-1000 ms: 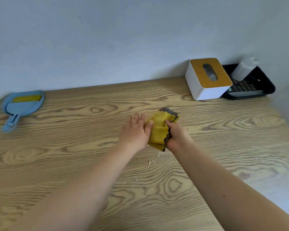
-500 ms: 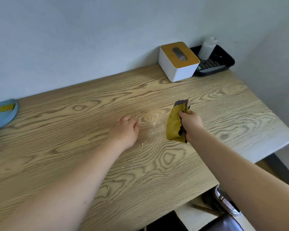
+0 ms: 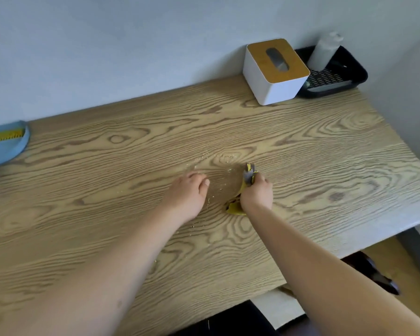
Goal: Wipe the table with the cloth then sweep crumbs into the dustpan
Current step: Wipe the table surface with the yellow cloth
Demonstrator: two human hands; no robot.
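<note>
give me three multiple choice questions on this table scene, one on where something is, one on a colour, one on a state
1. Where does the dustpan lie?
A. at the table's far left edge
B. beside the tissue box
C. under the right hand

2. What colour is the tissue box's body?
A. blue
B. white
C. black

3. What is the right hand doing?
A. resting flat and empty
B. gripping the cloth
C. holding the bottle

Answers:
1. A: the blue dustpan sits at the left edge of the table, far from the tissue box.
2. B: the box's sides are white under a wood-coloured lid.
3. B: the right hand has its fingers curled round the yellow cloth; the bottle stands in the black tray, and the left hand holds nothing.
</note>
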